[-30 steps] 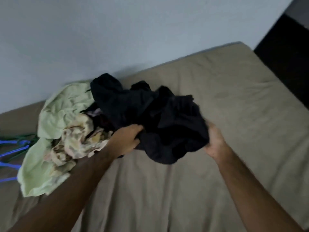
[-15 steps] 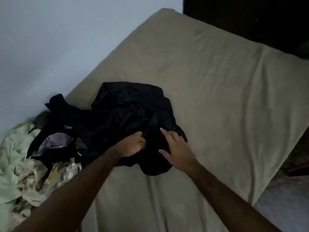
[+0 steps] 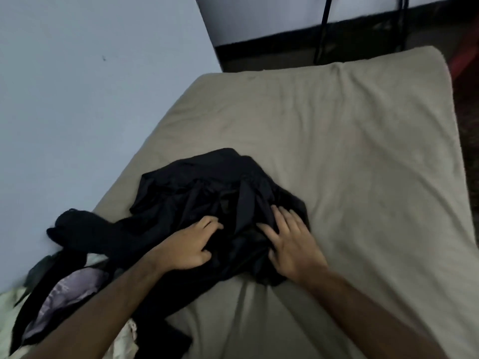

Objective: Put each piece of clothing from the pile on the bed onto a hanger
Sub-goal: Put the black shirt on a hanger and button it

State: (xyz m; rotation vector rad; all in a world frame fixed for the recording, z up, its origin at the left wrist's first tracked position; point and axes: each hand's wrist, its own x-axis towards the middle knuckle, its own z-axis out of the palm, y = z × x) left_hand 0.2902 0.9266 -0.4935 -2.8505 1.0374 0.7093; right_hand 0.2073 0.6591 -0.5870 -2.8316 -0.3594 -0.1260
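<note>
Black cloth: a crumpled dark piece. It lies on the bed, close to the wall-side edge and toward the near end. One part of it trails off toward the pile at the near wall-side corner.

Left hand: it rests on the near part of the black cloth. Its fingers are bent and dig into the folds. The grip looks like it is pinching a bit of the cloth, but the fingertips are partly hidden in the dark folds.

Right hand: it lies flat on top of the black cloth, on the side away from the wall. The grip is spread, with the fingers straight and apart, pressing the cloth down.

Pile: more clothes sit at the near wall-side corner of the bed. There is a dark piece, a pale purple piece and a light green piece at the very edge of the view.

Bed: it has a tan sheet with soft wrinkles. The far half and the side away from the wall show only the sheet.

Wall: pale blue, right along one long edge of the bed.

Floor: dark, past the far end of the bed, with thin black legs standing on it.
</note>
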